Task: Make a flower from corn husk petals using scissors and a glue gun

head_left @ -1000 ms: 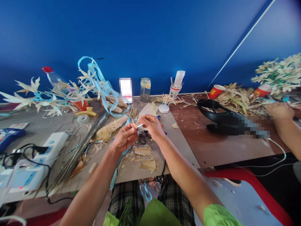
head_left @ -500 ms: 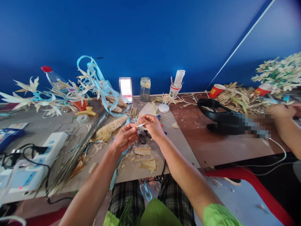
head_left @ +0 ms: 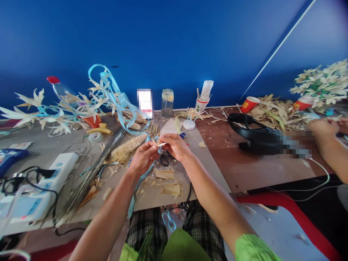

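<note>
Pinching a small pale strip (head_left: 160,144) between fingertips of two hands, at the centre.
The left hand (head_left: 144,157) and the right hand (head_left: 177,146) both close thumb and finger on the strip; their other fingers curl loosely; the corn cob (head_left: 136,143) lies at nine o'clock from them, the dark loops (head_left: 164,160) near six o'clock, the white disc (head_left: 189,125) at two o'clock; pulling unevenly could tear this thin strip; a loose pinch could let it slip among the husk scraps (head_left: 172,189) at six o'clock.
</note>
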`<state>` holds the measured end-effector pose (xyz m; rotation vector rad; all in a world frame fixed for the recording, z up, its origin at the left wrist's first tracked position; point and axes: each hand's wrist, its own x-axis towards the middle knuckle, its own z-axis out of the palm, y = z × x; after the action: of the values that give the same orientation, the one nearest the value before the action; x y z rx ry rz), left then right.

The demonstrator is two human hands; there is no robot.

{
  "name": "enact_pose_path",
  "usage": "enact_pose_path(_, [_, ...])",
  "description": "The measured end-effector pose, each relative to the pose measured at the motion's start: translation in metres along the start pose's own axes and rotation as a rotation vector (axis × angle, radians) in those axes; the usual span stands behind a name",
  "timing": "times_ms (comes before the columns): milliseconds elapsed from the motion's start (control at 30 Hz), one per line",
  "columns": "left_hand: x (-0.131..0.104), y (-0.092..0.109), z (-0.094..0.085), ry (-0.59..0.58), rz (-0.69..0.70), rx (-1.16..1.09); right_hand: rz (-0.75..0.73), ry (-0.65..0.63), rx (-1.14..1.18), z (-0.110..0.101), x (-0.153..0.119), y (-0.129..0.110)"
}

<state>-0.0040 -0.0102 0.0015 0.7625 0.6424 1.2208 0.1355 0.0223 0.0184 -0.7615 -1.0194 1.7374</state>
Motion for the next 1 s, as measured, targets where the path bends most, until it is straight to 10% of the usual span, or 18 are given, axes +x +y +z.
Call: enact_pose_path(1000, [0.0025, -0.0013, -0.0026, 0.018, 0.082, 0.064, -0.154, 0.072, 0.016, -0.0082, 0.004, -0.0016])
